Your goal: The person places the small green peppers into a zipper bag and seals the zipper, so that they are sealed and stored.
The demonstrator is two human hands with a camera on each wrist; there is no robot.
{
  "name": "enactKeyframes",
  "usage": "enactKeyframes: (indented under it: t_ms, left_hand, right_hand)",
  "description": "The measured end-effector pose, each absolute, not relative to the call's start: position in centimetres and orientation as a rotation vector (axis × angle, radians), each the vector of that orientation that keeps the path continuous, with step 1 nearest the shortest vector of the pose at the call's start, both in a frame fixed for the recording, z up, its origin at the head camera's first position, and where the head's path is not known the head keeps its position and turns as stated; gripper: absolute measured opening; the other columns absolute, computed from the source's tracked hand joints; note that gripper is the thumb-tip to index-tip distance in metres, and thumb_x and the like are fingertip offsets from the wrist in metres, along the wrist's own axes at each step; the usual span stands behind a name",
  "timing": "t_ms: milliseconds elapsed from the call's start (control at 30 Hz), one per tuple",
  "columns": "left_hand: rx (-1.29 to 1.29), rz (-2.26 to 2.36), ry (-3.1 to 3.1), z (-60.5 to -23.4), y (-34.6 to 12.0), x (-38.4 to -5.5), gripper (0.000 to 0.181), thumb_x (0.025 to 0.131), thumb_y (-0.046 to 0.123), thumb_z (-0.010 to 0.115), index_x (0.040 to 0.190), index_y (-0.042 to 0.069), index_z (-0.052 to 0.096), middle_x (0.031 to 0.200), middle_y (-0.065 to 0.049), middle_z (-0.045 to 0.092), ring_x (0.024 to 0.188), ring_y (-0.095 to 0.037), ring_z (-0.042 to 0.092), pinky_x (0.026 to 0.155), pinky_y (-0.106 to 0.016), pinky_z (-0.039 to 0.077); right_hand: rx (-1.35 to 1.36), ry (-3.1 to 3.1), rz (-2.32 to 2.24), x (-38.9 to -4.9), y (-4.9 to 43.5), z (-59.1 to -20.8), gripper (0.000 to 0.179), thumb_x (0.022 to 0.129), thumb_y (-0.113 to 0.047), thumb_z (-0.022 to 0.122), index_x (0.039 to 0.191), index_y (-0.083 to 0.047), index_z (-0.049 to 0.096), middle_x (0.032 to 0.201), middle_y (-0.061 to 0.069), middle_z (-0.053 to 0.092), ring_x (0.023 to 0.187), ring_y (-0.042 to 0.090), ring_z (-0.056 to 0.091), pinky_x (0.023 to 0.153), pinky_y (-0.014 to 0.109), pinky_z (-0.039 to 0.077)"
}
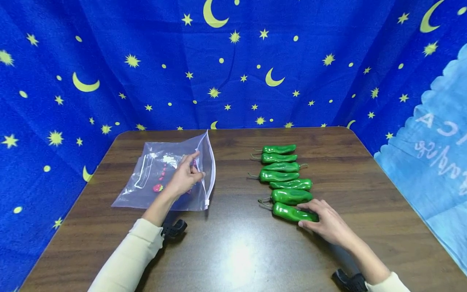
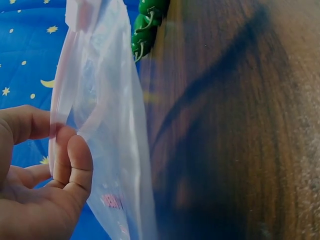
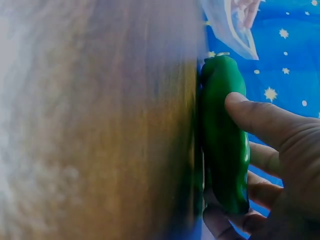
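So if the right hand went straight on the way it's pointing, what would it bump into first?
The nearest green pepper, because the right hand is touching it. After that, maybe the next pepper in the row, but the exact line is hard to tell.

A clear, red-printed plastic bag point(image 1: 155, 168) lies on the counter point(image 1: 226, 231), its white-zipped mouth parted towards seven glossy green peppers point(image 1: 281, 176) lined side by side. The nearest pepper point(image 1: 292, 212), stem towards the bag, sits between the right hand's point(image 1: 330, 223) thumb and fingers, seemingly still against the counter.
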State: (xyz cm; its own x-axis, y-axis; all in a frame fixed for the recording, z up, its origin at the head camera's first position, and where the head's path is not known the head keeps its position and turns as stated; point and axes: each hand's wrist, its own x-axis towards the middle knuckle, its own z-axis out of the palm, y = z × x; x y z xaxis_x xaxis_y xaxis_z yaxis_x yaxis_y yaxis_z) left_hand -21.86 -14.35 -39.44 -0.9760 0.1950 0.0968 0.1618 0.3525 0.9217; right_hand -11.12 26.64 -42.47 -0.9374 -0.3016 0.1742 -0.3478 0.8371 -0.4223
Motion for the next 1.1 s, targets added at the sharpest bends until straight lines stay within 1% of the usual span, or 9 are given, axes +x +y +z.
enactKeyframes:
  t_ms: [100,200,300,400,600,667,800,933,1100]
  left_hand:
    - [0.348,1.727,2.577,-39.7,-14.3,-21.8,0.074,0.08,-0.006,0.06,0.146,-0.003,0.026,0.122,-0.021,0.034,0.06,0.002,0.048,0.047,-0.016,0.039]
    - [0.346,1.72,2.576,-39.8,-14.2,-21.8,0.074,0.08,-0.005,0.06,0.146,-0.003,0.026,0.124,-0.02,0.034,0.06,0.001,0.048,0.047,-0.016,0.039]
    - [0.327,1.7,2.581,-39.9,-14.1,-21.8,0.074,0.08,-0.004,0.06,0.146,-0.002,0.026,0.125,-0.019,0.034,0.06,0.001,0.048,0.047,-0.016,0.038]
    - [0.317,1.692,2.578,-39.9,-14.1,-21.8,0.074,0.08,-0.005,0.06,0.146,-0.003,0.026,0.127,-0.021,0.034,0.06,0.002,0.048,0.046,-0.016,0.037]
    - [0.32,1.707,2.557,-37.6,-13.5,-20.3,0.073,0.081,-0.009,0.058,0.145,-0.009,0.023,0.129,-0.025,0.031,0.058,0.002,0.046,0.043,-0.015,0.036]
    - [0.331,1.705,2.562,-36.8,-13.3,-19.7,0.071,0.081,-0.009,0.057,0.144,-0.01,0.023,0.128,-0.026,0.031,0.058,0.003,0.046,0.043,-0.015,0.035]
    - [0.33,1.704,2.564,-36.5,-13.3,-19.5,0.07,0.081,-0.01,0.056,0.143,-0.011,0.024,0.127,-0.027,0.031,0.058,0.003,0.046,0.044,-0.014,0.035]
    - [0.312,1.717,2.547,-37.4,-13.5,-20.2,0.071,0.081,-0.01,0.057,0.144,-0.009,0.024,0.128,-0.025,0.031,0.06,0.001,0.047,0.045,-0.014,0.037]
    - [0.303,1.73,2.534,-39.0,-13.9,-21.2,0.075,0.081,-0.008,0.059,0.146,-0.003,0.024,0.125,-0.021,0.033,0.06,0.0,0.048,0.044,-0.016,0.037]
  right_hand:
    - [0.523,-2.917,0.726,-11.1,26.9,-42.7,0.042,0.073,-0.031,0.078,0.112,-0.021,0.067,0.097,-0.008,0.061,0.09,0.009,0.051,0.073,0.026,0.043]
    - [0.538,-2.917,0.754,-11.1,27.1,-43.0,0.043,0.074,-0.034,0.077,0.114,-0.023,0.066,0.1,-0.007,0.062,0.091,0.009,0.052,0.073,0.026,0.043]
    - [0.569,-2.903,0.782,-11.1,27.2,-43.2,0.044,0.074,-0.034,0.077,0.115,-0.022,0.066,0.104,-0.005,0.063,0.092,0.01,0.053,0.074,0.026,0.044]
    - [0.59,-2.875,0.821,-11.2,27.2,-43.3,0.043,0.074,-0.031,0.077,0.114,-0.02,0.067,0.106,-0.004,0.064,0.092,0.008,0.053,0.074,0.024,0.044]
    - [0.572,-2.81,0.878,-11.2,27.1,-42.9,0.035,0.076,-0.028,0.076,0.108,-0.019,0.07,0.096,-0.007,0.065,0.084,0.001,0.052,0.069,0.021,0.044]
    - [0.571,-2.785,0.875,-11.3,27.0,-42.7,0.032,0.076,-0.026,0.076,0.106,-0.019,0.07,0.094,-0.009,0.065,0.083,-0.001,0.052,0.069,0.022,0.045]
    - [0.571,-2.745,0.868,-11.8,26.4,-42.3,0.03,0.076,-0.025,0.077,0.105,-0.02,0.071,0.098,-0.008,0.067,0.089,0.001,0.056,0.074,0.024,0.048]
    - [0.59,-2.723,0.876,-12.3,25.4,-41.5,0.031,0.076,-0.025,0.077,0.106,-0.019,0.071,0.1,-0.005,0.067,0.092,0.004,0.058,0.077,0.026,0.049]
    - [0.627,-2.706,0.923,-13.2,23.6,-40.5,0.032,0.076,-0.025,0.077,0.107,-0.017,0.071,0.099,-0.006,0.067,0.092,0.004,0.058,0.077,0.026,0.049]
